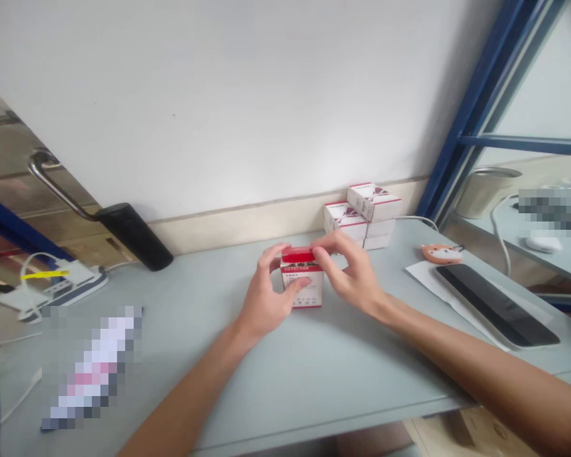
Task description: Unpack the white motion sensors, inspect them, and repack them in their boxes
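Note:
A small white and red box (302, 277) stands upright on the grey table (285, 368), with a red top and red lettering on its front. My left hand (266, 293) grips its left side, thumb across the front and fingers curled over the top edge. My right hand (349, 270) holds the right side, fingers pinching the red top flap. A stack of several similar white and red boxes (361, 217) sits behind, against the wall.
A tablet (497, 303) lies on white paper at the right, next to a small orange fox-shaped item (441, 253). A black cylinder (134, 235) leans at the wall on the left, a power strip (57, 287) beyond it. A blue metal frame (471, 108) rises at right.

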